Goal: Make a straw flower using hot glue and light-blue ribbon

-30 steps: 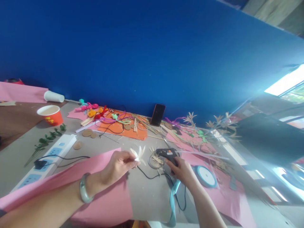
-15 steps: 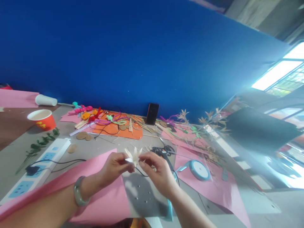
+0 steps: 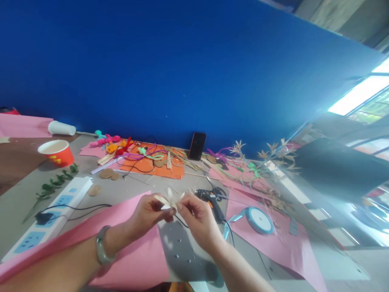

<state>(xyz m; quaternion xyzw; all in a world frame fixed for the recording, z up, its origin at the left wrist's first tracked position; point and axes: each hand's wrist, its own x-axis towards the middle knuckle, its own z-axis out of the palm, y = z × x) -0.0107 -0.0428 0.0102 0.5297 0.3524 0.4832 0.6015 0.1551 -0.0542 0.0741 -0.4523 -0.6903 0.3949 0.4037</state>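
Centrally in the head view, the left hand [image 3: 148, 214] pinches a small cream-white flower with pointed, strip-like petals [image 3: 170, 198] between thumb and fingers. The right hand [image 3: 198, 217] meets it from the other side, thumb and fingertips closed narrowly on the flower's right edge. Both hands hold the flower above the grey desk [image 3: 133, 187], near its front edge. A pale green bangle [image 3: 103, 245] circles the left wrist, and a large pink sheet [image 3: 136, 251] lies beneath that forearm.

Just beyond the right hand lies a black glue gun with an orange mark [image 3: 212, 198], scissors with dark handles [image 3: 219, 191] beside it. Farther right, a round spool of light-blue ribbon [image 3: 259, 220] rests on another pink sheet [image 3: 282, 247]. At the left are a white power strip with blue socket panels [image 3: 62, 209], a green leafy sprig [image 3: 54, 185] and an upright red paper cup [image 3: 60, 157]. A dark phone [image 3: 197, 146] leans against the blue wall [image 3: 152, 73].
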